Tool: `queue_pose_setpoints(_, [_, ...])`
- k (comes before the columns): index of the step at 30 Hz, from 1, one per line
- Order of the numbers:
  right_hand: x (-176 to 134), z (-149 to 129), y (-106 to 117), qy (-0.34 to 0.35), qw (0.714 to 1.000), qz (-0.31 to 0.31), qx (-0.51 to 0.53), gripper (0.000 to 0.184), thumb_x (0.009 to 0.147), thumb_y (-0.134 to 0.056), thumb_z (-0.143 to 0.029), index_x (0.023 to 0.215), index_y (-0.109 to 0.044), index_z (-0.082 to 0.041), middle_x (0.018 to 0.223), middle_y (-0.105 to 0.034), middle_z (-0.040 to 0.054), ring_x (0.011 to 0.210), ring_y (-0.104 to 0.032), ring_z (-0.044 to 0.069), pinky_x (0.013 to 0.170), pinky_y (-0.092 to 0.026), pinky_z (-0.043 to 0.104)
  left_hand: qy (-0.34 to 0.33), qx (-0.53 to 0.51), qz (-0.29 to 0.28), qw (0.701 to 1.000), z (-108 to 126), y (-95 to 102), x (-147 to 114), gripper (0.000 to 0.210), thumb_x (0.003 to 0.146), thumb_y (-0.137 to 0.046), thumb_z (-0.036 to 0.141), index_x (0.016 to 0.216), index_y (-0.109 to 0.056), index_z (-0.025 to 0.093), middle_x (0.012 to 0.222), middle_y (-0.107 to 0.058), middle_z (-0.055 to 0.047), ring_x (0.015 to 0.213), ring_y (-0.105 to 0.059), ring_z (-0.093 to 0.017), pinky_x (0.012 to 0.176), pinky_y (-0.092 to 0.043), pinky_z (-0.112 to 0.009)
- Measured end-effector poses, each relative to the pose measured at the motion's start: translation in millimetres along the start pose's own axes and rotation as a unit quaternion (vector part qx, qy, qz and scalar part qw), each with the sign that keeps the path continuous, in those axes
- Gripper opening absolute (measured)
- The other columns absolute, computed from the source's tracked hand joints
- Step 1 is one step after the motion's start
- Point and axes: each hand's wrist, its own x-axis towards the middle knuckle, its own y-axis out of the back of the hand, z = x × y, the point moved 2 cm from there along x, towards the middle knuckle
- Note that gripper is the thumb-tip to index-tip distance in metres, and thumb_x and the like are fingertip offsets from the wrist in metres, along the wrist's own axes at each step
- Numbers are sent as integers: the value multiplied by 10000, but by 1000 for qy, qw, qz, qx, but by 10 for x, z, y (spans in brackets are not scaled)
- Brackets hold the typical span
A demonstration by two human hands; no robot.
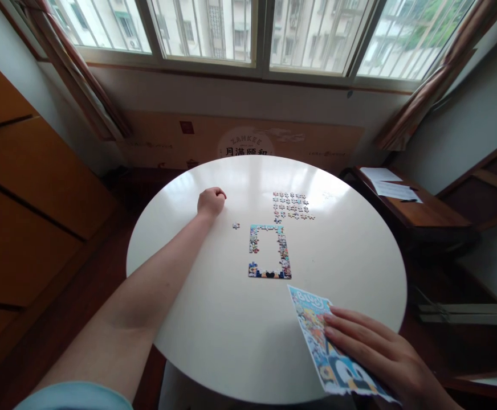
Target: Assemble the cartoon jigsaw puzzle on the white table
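Observation:
My left hand (211, 202) rests on the white round table (206, 296), curled into a fist; nothing shows between its fingers. A loose jigsaw piece (236, 226) lies nearby, to the right of my forearm. My right hand (372, 347) holds a blue "Bluey" picture sheet (317, 336) near the table's front right, fingers flat on its face and thumb hidden. Mid-table is a partly joined jigsaw border (286, 256), its inside bare and a gap in its left side. Beyond it, loose jigsaw pieces (291, 206) lie spread out in rough rows.
A wooden side table (436, 208) with papers (396, 191) and dark pens stands at the right. Behind the round table, a printed panel (317, 139) leans below the windows (206, 34). Wooden cabinet doors (26, 216) fill the left side.

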Motion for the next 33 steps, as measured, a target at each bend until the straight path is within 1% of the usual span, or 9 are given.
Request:
queue_pose_setpoints(4, [163,-99,-309,118,992,-21,-40,455,1020,-486,-380,1456,-562,-274,1339,-693,39,1213,-678,260,1037,-571,403,-6,6,-4,1000,-10,-3,4,225,725,-526,154,735,-746,194,795,-752,-70,781,-643,-218,739,-479,-300])
queue_pose_setpoints(8, [374,-199,-536,119,991,25,-54,332,1060,-422,-349,1210,-712,-290,1246,-748,-28,1121,-711,204,1112,-497,389,-9,9,-7,1000,-16,2,9,225,730,-521,156,728,-742,199,789,-749,-64,777,-643,-216,729,-473,-297])
queue_pose_setpoints(10, [468,-220,-547,142,987,-2,-72,316,1052,-448,-369,1232,-695,-287,1267,-738,-26,1121,-705,203,1099,-501,381,-11,8,-10,1000,-20,7,7,231,732,-515,161,734,-743,201,774,-743,-60,760,-640,-213,719,-471,-296])
queue_pose_setpoints(16, [653,-202,-326,197,976,-41,-83,295,1015,-550,-359,1288,-652,-310,1273,-735,-43,1113,-700,190,1151,-440,373,-24,12,-42,999,-49,9,-3,237,730,-509,186,747,-744,217,681,-707,-30,664,-620,-198,663,-454,-295])
queue_pose_setpoints(21, [983,67,94,53,996,-49,-56,450,944,-627,-434,1368,-619,-284,1333,-697,64,1257,-623,300,1110,-468,510,-38,34,-73,996,-41,23,-17,227,719,-519,195,729,-743,238,695,-713,-22,705,-633,-209,663,-441,-298])
queue_pose_setpoints(24, [1399,541,402,-34,995,97,-10,273,951,-610,-270,1198,-716,-315,1168,-763,40,1127,-690,263,988,-545,488,-45,50,-88,994,-16,51,-46,227,716,-524,198,726,-745,247,669,-703,-16,709,-631,-213,668,-435,-299])
queue_pose_setpoints(27, [1828,1200,491,-127,957,252,65,210,925,-611,-253,1076,-756,-256,1116,-764,63,1084,-697,253,969,-549,470,-50,62,-98,992,4,87,-79,218,716,-522,207,718,-736,252,655,-694,-9,693,-623,-211,653,-424,-297])
queue_pose_setpoints(30, [2076,1772,311,-190,896,389,94,265,888,-571,-207,1079,-755,-211,1121,-749,95,1052,-689,262,914,-568,465,-50,67,-103,991,15,117,-100,223,732,-506,226,728,-727,257,639,-683,-3,670,-618,-208,640,-421,-297])
queue_pose_setpoints(33, [2098,2070,-8,-190,882,432,19,295,853,-534,-156,1033,-764,-194,1101,-731,111,1082,-655,272,994,-523,499,-48,73,-107,990,19,131,-104,226,733,-500,239,731,-725,262,633,-682,-1,667,-622,-211,643,-423,-297])
